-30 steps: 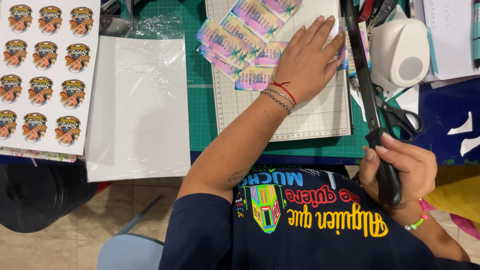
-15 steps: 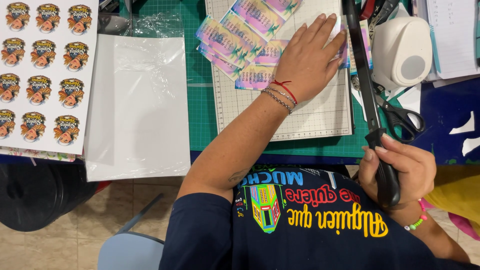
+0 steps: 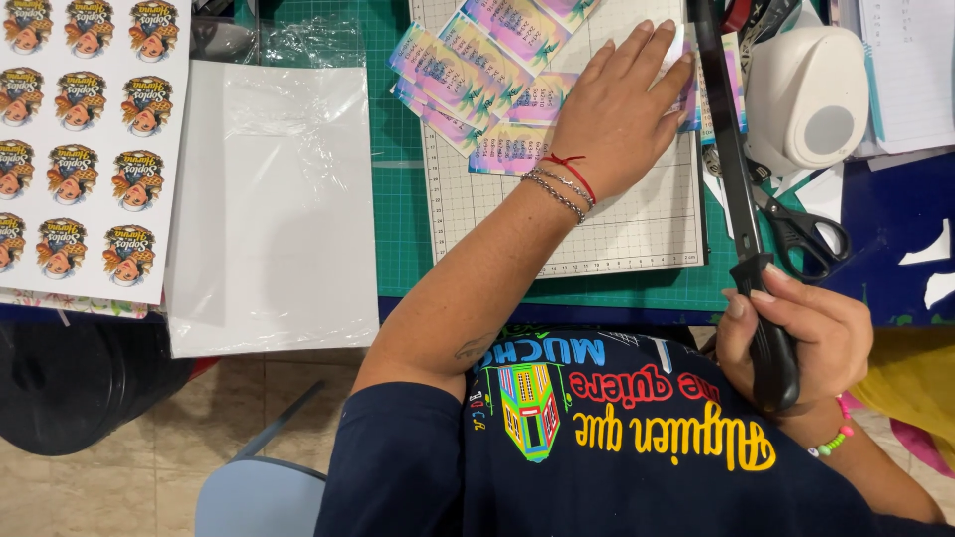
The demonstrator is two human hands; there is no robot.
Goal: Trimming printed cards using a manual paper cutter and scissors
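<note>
Hands held steady at the paper cutter, nothing shifted in the last second.

The left hand (image 3: 622,114) stayed flat, fingers spread, pressing the colourful cards (image 3: 468,75) onto the one gridded cutter board (image 3: 597,224) on the worktop (image 3: 398,199). The right hand (image 3: 796,338) kept its fist closed round the black blade handle (image 3: 771,338). About seven cards showed, one pair of scissors (image 3: 801,229), one white punch (image 3: 806,94), one sticker sheet (image 3: 85,139).

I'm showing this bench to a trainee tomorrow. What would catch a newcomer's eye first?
Probably the left hand pressing pastel printed cards flat on the gridded paper trimmer at centre. At right, the right hand grips the trimmer's black blade handle. At far left lies a sheet of round cartoon stickers, beside a clear-wrapped white paper pack.
</note>
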